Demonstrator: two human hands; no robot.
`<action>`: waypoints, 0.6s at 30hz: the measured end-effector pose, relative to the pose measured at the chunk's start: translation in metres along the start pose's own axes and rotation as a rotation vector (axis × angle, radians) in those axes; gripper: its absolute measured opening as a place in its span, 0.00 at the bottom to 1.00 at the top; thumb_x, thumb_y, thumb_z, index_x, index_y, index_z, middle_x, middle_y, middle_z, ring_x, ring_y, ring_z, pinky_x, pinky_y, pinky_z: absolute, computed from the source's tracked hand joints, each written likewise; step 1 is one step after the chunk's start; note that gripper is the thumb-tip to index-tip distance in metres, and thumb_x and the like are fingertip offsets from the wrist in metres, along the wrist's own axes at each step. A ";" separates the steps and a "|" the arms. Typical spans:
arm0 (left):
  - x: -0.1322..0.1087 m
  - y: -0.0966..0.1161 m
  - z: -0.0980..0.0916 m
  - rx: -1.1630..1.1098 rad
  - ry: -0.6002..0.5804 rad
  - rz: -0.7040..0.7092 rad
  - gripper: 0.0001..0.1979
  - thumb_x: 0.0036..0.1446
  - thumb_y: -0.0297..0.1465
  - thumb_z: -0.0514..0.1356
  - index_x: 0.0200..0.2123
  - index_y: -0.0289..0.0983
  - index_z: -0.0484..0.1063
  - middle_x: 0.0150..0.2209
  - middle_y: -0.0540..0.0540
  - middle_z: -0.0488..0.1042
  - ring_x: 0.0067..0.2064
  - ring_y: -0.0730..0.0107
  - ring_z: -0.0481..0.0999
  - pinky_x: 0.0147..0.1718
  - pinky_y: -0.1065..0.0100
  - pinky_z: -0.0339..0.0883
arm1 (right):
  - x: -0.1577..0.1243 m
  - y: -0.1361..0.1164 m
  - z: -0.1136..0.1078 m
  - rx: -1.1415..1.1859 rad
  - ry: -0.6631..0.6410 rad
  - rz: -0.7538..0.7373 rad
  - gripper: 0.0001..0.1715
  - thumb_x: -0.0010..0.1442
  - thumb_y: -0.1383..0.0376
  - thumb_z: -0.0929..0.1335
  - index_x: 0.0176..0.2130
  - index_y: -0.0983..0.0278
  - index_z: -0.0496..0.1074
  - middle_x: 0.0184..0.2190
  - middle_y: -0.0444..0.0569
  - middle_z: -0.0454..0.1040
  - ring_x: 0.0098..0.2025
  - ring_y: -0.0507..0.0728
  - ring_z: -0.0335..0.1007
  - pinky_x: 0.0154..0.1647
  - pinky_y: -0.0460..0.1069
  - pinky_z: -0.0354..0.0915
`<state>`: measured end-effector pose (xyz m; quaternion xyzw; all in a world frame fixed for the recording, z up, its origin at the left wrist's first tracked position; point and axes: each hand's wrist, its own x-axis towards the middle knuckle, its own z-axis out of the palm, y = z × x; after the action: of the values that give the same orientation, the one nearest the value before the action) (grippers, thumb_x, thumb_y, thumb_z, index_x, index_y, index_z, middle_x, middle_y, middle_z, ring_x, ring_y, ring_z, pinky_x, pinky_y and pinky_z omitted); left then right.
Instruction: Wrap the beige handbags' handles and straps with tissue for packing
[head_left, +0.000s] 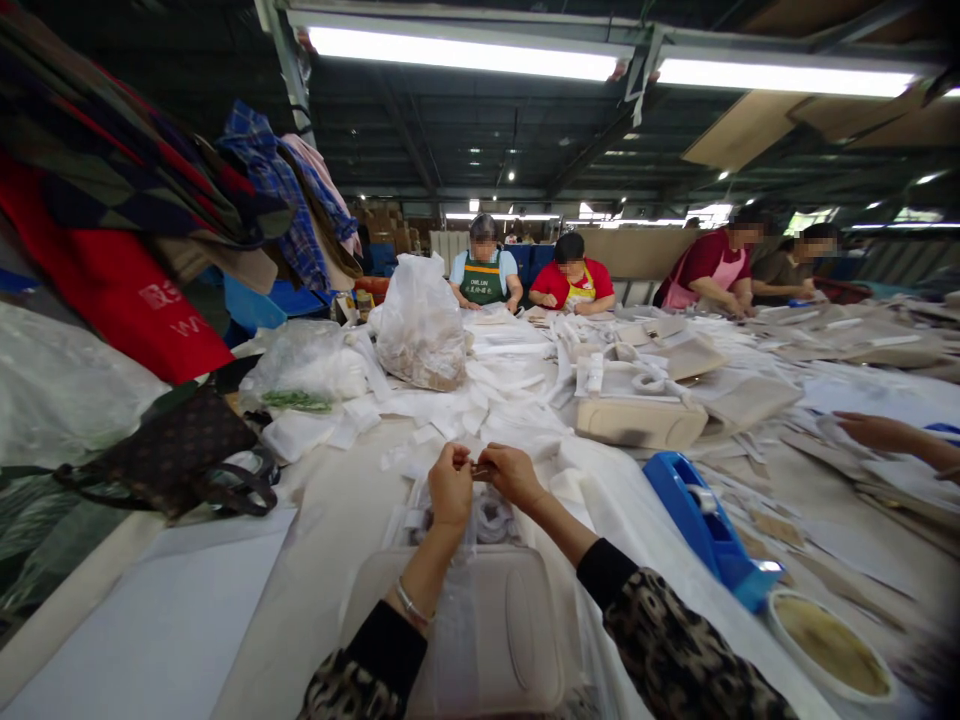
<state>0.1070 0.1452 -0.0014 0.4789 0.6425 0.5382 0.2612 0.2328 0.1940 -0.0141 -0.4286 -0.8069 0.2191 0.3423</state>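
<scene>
My left hand point(450, 487) and my right hand point(511, 474) meet in front of me above the white-covered table point(337, 520). Both are closed in a pinch on a small item between the fingertips that is too small to name. Below them lies a clear plastic bag point(487, 520) with pale rings inside. Nearer to me stands a translucent plastic container point(487, 630). A silver bracelet is on my left wrist.
A blue tape dispenser point(705, 525) and a bowl point(829, 645) sit to the right. A dark handbag point(180, 455), plastic bags point(421, 325) and hanging clothes point(150, 200) are left. White strips and beige cases point(641, 420) cover the table. Several people work at the far side; another person's hand point(877, 432) reaches in at right.
</scene>
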 end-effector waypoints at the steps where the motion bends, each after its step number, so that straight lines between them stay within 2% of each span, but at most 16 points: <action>1: -0.006 0.004 0.001 0.040 -0.027 0.064 0.09 0.51 0.19 0.56 0.32 0.37 0.69 0.32 0.49 0.73 0.38 0.68 0.73 0.42 0.67 0.66 | 0.000 -0.001 0.000 -0.010 -0.007 -0.015 0.04 0.53 0.68 0.69 0.29 0.61 0.76 0.31 0.47 0.76 0.33 0.54 0.68 0.34 0.45 0.57; 4: -0.016 0.015 -0.003 0.173 -0.073 0.215 0.13 0.52 0.18 0.55 0.38 0.39 0.72 0.41 0.46 0.74 0.49 0.62 0.70 0.51 0.62 0.61 | -0.002 0.003 0.000 -0.012 -0.001 -0.031 0.05 0.53 0.70 0.69 0.31 0.62 0.76 0.32 0.47 0.76 0.34 0.54 0.70 0.36 0.46 0.60; 6: -0.014 0.018 -0.011 0.441 -0.068 0.293 0.15 0.54 0.20 0.55 0.44 0.38 0.72 0.48 0.42 0.72 0.55 0.56 0.65 0.52 0.58 0.58 | -0.004 0.007 0.000 0.006 0.005 -0.030 0.08 0.53 0.73 0.67 0.32 0.62 0.76 0.31 0.46 0.77 0.34 0.54 0.71 0.37 0.46 0.63; 7: -0.012 0.018 -0.015 0.595 -0.091 0.325 0.14 0.55 0.21 0.55 0.44 0.37 0.72 0.49 0.40 0.71 0.55 0.54 0.65 0.50 0.57 0.59 | -0.005 0.009 -0.001 0.017 0.000 -0.033 0.10 0.53 0.75 0.66 0.32 0.63 0.76 0.30 0.45 0.77 0.33 0.53 0.72 0.37 0.46 0.63; 9: -0.006 0.017 -0.024 0.823 -0.198 0.377 0.10 0.56 0.22 0.55 0.38 0.36 0.74 0.44 0.41 0.73 0.50 0.55 0.68 0.45 0.59 0.61 | -0.007 0.011 -0.004 0.033 -0.015 -0.055 0.13 0.52 0.76 0.66 0.34 0.63 0.75 0.29 0.44 0.77 0.32 0.52 0.71 0.35 0.46 0.65; 10: -0.004 0.017 -0.028 0.859 -0.266 0.401 0.09 0.57 0.22 0.55 0.35 0.37 0.74 0.40 0.42 0.74 0.47 0.57 0.69 0.43 0.60 0.61 | -0.008 0.010 -0.006 0.033 -0.016 -0.074 0.14 0.51 0.77 0.67 0.36 0.63 0.75 0.31 0.44 0.77 0.32 0.53 0.71 0.36 0.46 0.65; 12: -0.005 0.018 -0.033 0.862 -0.347 0.464 0.11 0.58 0.22 0.53 0.32 0.38 0.74 0.36 0.43 0.74 0.45 0.59 0.70 0.44 0.61 0.61 | -0.010 0.005 -0.007 0.019 -0.004 -0.126 0.19 0.47 0.76 0.71 0.40 0.62 0.76 0.37 0.46 0.77 0.38 0.55 0.70 0.41 0.49 0.65; 14: -0.008 0.020 -0.034 0.867 -0.373 0.530 0.12 0.59 0.22 0.51 0.35 0.38 0.74 0.39 0.43 0.74 0.46 0.58 0.69 0.46 0.59 0.61 | -0.014 -0.001 -0.006 -0.004 0.022 -0.176 0.21 0.43 0.73 0.75 0.39 0.60 0.77 0.41 0.48 0.75 0.44 0.58 0.66 0.47 0.52 0.64; 15: -0.009 0.022 -0.034 0.848 -0.374 0.560 0.13 0.59 0.21 0.51 0.37 0.38 0.74 0.40 0.42 0.74 0.47 0.58 0.69 0.47 0.58 0.61 | -0.016 -0.004 -0.005 -0.015 0.040 -0.190 0.17 0.43 0.71 0.76 0.36 0.60 0.78 0.40 0.48 0.75 0.44 0.60 0.65 0.48 0.53 0.63; 17: -0.007 0.021 -0.031 0.723 -0.378 0.574 0.17 0.56 0.18 0.49 0.41 0.38 0.73 0.43 0.42 0.73 0.48 0.60 0.69 0.49 0.59 0.61 | -0.021 -0.007 -0.002 -0.027 0.098 -0.187 0.07 0.50 0.70 0.74 0.33 0.60 0.79 0.37 0.50 0.74 0.43 0.60 0.63 0.46 0.54 0.62; 18: -0.004 0.019 -0.030 0.641 -0.388 0.560 0.20 0.53 0.16 0.48 0.43 0.37 0.72 0.44 0.42 0.73 0.48 0.61 0.70 0.50 0.60 0.62 | -0.025 -0.007 -0.001 -0.030 0.135 -0.176 0.05 0.54 0.70 0.72 0.33 0.60 0.79 0.36 0.51 0.73 0.42 0.60 0.62 0.45 0.54 0.61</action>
<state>0.0900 0.1275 0.0244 0.7822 0.5616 0.2630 0.0602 0.2395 0.1695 -0.0176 -0.3749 -0.8198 0.1470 0.4072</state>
